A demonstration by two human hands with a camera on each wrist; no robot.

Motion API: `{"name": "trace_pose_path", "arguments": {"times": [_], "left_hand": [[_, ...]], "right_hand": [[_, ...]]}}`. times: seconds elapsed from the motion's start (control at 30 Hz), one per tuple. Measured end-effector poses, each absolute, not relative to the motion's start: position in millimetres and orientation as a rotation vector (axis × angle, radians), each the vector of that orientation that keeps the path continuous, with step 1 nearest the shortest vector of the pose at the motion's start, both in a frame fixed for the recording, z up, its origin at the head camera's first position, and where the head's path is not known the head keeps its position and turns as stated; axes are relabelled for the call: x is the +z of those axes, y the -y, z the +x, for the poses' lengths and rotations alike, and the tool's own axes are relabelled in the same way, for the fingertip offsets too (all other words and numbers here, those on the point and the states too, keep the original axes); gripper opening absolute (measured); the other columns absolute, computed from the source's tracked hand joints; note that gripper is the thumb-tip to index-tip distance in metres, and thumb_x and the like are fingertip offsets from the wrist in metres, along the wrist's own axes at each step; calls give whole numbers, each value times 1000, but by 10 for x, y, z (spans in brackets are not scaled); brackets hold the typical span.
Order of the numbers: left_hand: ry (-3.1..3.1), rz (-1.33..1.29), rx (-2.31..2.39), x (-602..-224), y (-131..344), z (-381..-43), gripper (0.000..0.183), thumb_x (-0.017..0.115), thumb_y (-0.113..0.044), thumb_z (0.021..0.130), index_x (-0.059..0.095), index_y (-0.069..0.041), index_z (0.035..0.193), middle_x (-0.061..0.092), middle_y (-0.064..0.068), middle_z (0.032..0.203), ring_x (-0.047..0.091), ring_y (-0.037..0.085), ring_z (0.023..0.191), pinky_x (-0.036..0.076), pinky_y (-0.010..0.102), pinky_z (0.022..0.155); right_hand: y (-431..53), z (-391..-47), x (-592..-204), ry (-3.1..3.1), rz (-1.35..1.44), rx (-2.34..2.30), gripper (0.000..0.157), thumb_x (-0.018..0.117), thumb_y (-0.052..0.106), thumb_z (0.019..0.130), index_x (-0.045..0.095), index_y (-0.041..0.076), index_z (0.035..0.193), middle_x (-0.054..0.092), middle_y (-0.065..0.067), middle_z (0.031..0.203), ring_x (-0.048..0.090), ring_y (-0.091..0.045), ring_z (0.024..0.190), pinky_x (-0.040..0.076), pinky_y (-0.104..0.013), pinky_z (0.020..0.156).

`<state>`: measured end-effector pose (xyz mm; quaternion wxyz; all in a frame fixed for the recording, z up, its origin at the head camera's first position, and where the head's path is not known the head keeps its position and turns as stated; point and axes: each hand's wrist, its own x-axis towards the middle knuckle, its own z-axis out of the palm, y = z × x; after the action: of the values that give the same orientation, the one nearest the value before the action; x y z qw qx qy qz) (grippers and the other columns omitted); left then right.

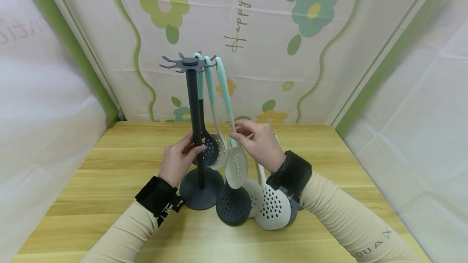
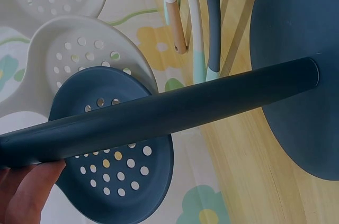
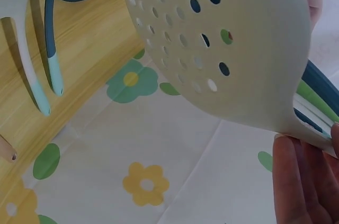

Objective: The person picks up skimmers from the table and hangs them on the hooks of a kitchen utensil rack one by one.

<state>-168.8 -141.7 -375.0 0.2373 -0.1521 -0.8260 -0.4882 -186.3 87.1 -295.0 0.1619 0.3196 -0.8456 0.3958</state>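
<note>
Curled left hand round stand, right round skimmer

The left hand holds the dark utensil stand; the right hand pinches a white slotted spoon.

Light wood table, grain and all. The stand sits on it on a round base, and just right of that there's an overlapping pile: 1 dark skimmer, 1 pale skimmer, 1 white turner and 1 dark utensil peeking out.
</note>
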Motion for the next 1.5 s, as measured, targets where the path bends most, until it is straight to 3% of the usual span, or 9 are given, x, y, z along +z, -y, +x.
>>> {"name": "trace_pose_path", "arguments": {"times": [0.57, 1.03, 1.5], "left_hand": [[2257, -429, -1328, -3746, 1410, -1689, 42, 69, -8, 92, 62, -2, 132, 73, 21, 109, 72, 36, 100, 59, 40, 79], [2262, -417, -1339, -3737, 1409, -1684, 42, 68, -9, 92, 62, -2, 133, 73, 21, 109, 72, 35, 100, 59, 40, 79], [2267, -422, -1346, -3738, 1417, -1681, 42, 67, -10, 93, 61, -3, 134, 73, 21, 111, 71, 36, 102, 59, 40, 81]], "right_hand": [[-860, -1843, -2963, 2397, 917, 1137, 25, 73, 10, 90, 70, -1, 112, 76, -12, 87, 73, -22, 76, 60, -36, 68], [-879, -1865, -2975, 2358, 892, 1097, 24, 71, 8, 90, 71, -1, 112, 76, -12, 87, 72, -21, 75, 59, -30, 63], [-913, -1896, -3002, 2309, 863, 1074, 26, 74, 5, 88, 72, -2, 113, 72, -11, 81, 66, -19, 70, 57, -31, 61]]}}
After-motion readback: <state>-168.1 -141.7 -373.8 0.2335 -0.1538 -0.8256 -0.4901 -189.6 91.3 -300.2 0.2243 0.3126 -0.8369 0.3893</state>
